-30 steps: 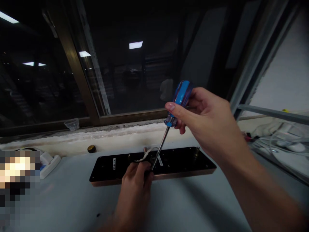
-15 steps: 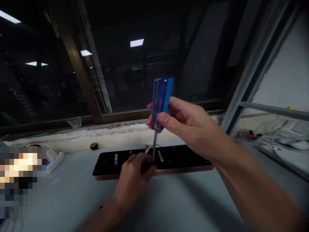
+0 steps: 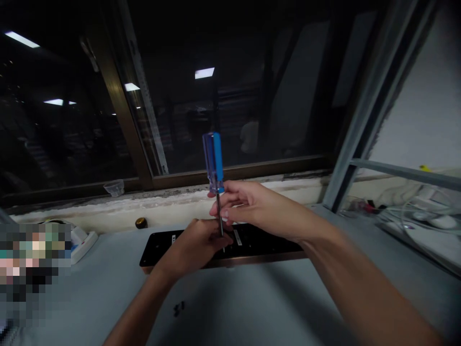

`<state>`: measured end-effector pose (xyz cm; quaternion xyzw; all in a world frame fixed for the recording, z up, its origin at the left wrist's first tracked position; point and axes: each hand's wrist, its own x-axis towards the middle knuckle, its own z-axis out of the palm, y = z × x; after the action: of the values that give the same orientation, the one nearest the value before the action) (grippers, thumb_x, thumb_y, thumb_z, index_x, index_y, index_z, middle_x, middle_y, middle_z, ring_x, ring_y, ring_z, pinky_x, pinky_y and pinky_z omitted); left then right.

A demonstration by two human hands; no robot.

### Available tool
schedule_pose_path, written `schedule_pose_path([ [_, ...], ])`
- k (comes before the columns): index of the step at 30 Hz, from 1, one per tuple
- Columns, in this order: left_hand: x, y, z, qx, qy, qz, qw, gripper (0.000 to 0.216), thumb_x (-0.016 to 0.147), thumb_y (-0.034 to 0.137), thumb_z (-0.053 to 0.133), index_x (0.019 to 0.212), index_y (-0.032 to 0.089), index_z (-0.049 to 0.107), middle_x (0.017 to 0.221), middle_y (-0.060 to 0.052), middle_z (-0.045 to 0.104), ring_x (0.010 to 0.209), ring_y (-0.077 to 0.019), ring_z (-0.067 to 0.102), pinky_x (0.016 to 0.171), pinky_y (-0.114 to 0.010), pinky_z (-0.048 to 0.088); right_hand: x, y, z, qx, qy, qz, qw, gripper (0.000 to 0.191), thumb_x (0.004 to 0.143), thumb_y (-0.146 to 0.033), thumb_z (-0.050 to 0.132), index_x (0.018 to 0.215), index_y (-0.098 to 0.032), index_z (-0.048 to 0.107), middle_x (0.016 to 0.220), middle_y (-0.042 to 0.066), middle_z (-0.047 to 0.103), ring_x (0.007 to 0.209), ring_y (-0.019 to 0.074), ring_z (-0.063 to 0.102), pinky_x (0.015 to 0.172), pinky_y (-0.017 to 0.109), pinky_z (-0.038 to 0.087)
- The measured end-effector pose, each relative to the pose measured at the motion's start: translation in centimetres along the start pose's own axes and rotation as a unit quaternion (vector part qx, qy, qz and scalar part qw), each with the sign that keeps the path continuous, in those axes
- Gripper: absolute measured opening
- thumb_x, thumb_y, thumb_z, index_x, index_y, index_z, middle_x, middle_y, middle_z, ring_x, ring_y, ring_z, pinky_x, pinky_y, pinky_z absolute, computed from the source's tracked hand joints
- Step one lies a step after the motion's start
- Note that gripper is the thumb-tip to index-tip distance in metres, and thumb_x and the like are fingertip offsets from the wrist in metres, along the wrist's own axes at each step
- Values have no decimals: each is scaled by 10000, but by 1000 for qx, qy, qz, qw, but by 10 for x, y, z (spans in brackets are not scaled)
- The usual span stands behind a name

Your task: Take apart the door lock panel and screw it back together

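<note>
A long black panel with a copper-coloured edge (image 3: 266,245) lies flat on the grey table. A screwdriver with a clear blue handle (image 3: 213,161) stands upright, its tip down on the panel's middle. My right hand (image 3: 245,209) pinches the metal shaft just below the handle. My left hand (image 3: 200,242) rests on the panel with fingers curled round a small part at the tip, which I cannot make out.
A dark window with a brown frame (image 3: 144,144) rises behind the table. On the sill stand a clear plastic cup (image 3: 114,188) and a small dark cap (image 3: 140,222). A white box (image 3: 82,239) lies at left, cables (image 3: 418,211) at right. Small dark bits (image 3: 179,307) lie near me.
The screwdriver went from tilted to upright. My right hand slid down from the handle to the shaft. My left hand stayed at the tip.
</note>
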<state>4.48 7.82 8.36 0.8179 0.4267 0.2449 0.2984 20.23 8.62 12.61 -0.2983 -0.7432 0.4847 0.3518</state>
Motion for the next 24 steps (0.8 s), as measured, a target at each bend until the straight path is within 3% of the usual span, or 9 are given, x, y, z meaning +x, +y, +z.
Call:
schedule_pose_path([
  [3,2,-6,1,-84,-2,-20,996,127,738,190,535,858,168,570,787,-5,637,714,-129,585,641,-222,433,6,7,1,-71,95,-20,993,118,699,-93,466,745,-151,558,709,15,587,648,110,546,617,259,450],
  [5,3,-7,4,-87,20,-28,996,64,739,203,537,777,163,567,702,11,608,648,-118,557,596,-217,419,8,8,4,-97,135,-23,986,124,698,-107,461,737,-154,569,705,15,583,649,113,542,588,248,443],
  [11,1,-4,4,-106,8,-4,994,125,783,211,493,794,158,607,793,-14,643,765,-147,585,720,-276,449,4,1,6,-51,57,17,997,103,728,-236,536,767,-153,584,703,4,561,616,93,510,573,238,421],
  [15,2,-2,5,-227,9,0,974,269,748,174,535,1015,164,564,966,-55,642,906,-169,589,807,-314,449,8,6,7,-146,176,4,974,196,681,-294,605,592,-177,476,561,-28,500,536,98,481,526,252,392],
  [18,6,3,10,-314,74,1,946,418,689,137,590,1099,166,511,1030,-62,621,945,-164,578,832,-300,448,11,9,10,-178,213,4,961,265,664,-356,630,590,-188,438,555,-31,495,535,109,488,516,258,388],
  [21,7,9,15,-351,157,16,923,377,699,150,582,1066,179,504,1079,-41,594,917,-127,577,836,-266,441,9,8,10,-94,168,-4,981,203,715,-353,590,793,-181,514,741,7,582,676,127,556,602,263,438],
  [24,6,11,19,-297,212,-8,931,338,712,198,583,1038,196,494,986,-7,597,695,-76,584,674,-216,457,5,6,7,-18,119,12,993,236,775,-279,522,987,-177,507,884,32,606,798,125,581,676,256,456],
])
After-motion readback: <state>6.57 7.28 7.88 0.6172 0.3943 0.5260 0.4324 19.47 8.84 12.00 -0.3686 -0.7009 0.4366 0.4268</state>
